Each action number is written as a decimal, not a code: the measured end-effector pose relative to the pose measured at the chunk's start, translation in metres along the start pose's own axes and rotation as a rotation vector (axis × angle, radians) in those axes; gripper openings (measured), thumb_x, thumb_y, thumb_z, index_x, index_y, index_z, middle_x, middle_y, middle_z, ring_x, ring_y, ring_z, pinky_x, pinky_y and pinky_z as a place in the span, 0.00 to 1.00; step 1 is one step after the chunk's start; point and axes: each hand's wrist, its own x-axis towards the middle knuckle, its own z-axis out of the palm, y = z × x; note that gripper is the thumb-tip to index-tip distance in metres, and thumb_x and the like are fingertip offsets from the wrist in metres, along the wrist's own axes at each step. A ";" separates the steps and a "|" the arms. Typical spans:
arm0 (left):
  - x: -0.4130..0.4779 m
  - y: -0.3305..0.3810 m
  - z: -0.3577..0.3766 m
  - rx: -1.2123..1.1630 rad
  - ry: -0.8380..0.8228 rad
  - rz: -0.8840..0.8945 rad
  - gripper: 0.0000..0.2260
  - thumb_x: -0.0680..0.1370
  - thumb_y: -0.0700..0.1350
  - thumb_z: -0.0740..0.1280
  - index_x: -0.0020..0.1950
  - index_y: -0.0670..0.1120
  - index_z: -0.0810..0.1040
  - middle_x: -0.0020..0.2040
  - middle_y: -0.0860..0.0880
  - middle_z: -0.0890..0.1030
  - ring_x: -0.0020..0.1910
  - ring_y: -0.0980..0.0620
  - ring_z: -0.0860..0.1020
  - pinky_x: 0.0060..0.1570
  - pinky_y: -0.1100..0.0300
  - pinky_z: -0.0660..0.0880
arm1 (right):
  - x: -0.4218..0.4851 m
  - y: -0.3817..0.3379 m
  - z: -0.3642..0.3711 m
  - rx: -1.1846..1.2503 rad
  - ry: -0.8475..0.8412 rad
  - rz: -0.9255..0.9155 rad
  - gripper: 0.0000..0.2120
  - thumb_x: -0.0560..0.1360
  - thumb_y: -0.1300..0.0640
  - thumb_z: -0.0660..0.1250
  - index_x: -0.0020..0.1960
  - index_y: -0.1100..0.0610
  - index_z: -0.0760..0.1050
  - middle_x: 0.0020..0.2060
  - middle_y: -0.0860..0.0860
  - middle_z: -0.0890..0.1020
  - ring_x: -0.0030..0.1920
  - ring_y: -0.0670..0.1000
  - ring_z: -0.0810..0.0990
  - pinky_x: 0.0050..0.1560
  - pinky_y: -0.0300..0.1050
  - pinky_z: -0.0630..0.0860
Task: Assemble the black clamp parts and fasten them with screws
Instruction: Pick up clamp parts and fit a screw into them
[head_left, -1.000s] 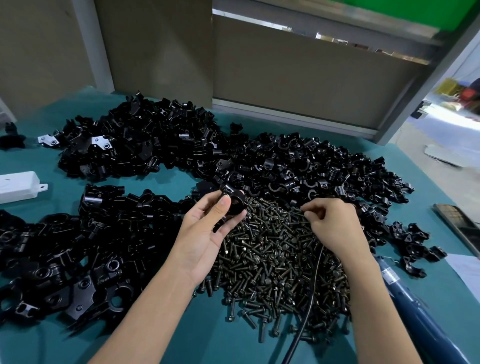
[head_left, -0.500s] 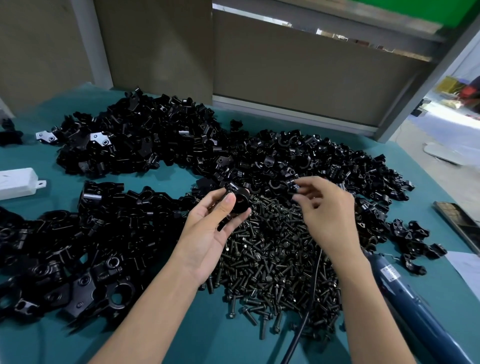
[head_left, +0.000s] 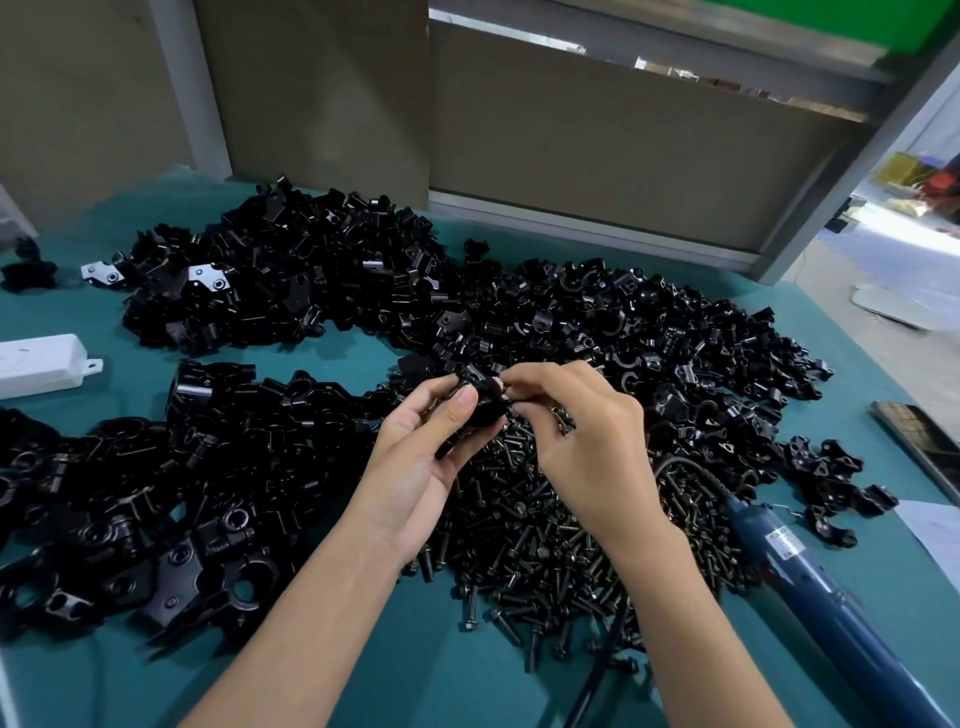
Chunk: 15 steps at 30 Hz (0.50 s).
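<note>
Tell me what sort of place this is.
Probably a small factory or workshop assembly bench. Heaps of black clamp parts cover much of the teal table, a big pile of screws lies nearer the person, and a blue electric screwdriver lies on the right.

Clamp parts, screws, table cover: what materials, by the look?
The black clamp parts: glossy black with sharp highlights, and two silvery pieces among them; probably coated cast metal. Screws: dark, dull metallic sheen, likely blackened steel. Table cover: matte teal, likely felt or rubber mat.
</note>
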 end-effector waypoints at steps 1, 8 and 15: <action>0.000 0.000 0.000 0.006 -0.003 -0.001 0.20 0.74 0.42 0.69 0.64 0.36 0.75 0.54 0.44 0.84 0.55 0.48 0.82 0.51 0.61 0.81 | 0.001 0.000 0.000 0.014 0.001 0.006 0.16 0.73 0.72 0.72 0.57 0.59 0.82 0.45 0.51 0.83 0.49 0.46 0.82 0.53 0.37 0.78; -0.002 -0.001 0.002 0.003 0.016 0.004 0.24 0.73 0.42 0.69 0.67 0.34 0.73 0.56 0.41 0.81 0.53 0.49 0.82 0.51 0.60 0.81 | -0.003 0.001 0.004 0.084 0.015 0.041 0.20 0.74 0.73 0.70 0.62 0.58 0.81 0.49 0.50 0.85 0.53 0.41 0.83 0.59 0.39 0.78; -0.002 -0.006 -0.001 -0.049 -0.022 -0.007 0.15 0.74 0.41 0.70 0.59 0.38 0.77 0.59 0.40 0.82 0.57 0.45 0.83 0.53 0.59 0.80 | -0.005 0.003 0.004 0.282 0.054 0.120 0.20 0.76 0.72 0.68 0.65 0.58 0.77 0.55 0.46 0.84 0.56 0.41 0.83 0.58 0.38 0.79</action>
